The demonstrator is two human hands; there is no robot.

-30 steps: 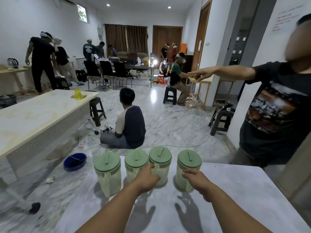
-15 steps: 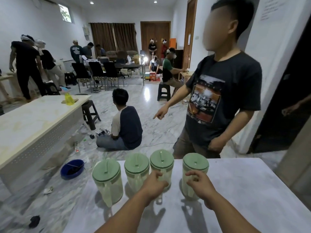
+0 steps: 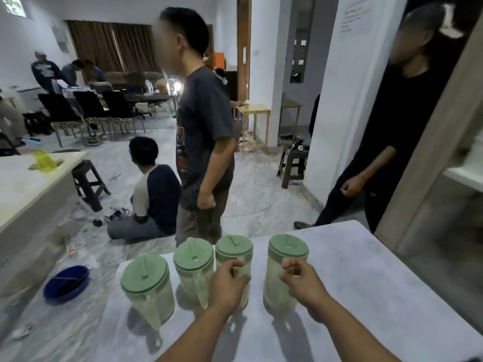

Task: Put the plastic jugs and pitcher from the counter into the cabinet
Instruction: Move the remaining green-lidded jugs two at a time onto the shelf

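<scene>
Several pale green plastic jugs with green lids stand in a row on the grey counter (image 3: 379, 283). The leftmost jug (image 3: 145, 273) and the second jug (image 3: 193, 257) stand untouched. My left hand (image 3: 227, 286) is curled around the handle of the third jug (image 3: 234, 248). My right hand (image 3: 303, 286) is curled around the handle of the rightmost jug (image 3: 287, 250), which stands a little apart from the others. All jugs rest upright on the counter. The cabinet (image 3: 444, 205) is at the right edge, its inside blurred.
A person in a dark T-shirt (image 3: 203, 121) stands just beyond the counter's far edge. Another person in black (image 3: 386, 142) stands by the white pillar beside the cabinet. Someone sits on the floor (image 3: 154, 194). A blue bowl (image 3: 66, 283) lies on the floor at left.
My view has swung to the right, bringing the cabinet and a second person into sight. Both hands have closed further around the jug handles. The person in the T-shirt has turned away.
</scene>
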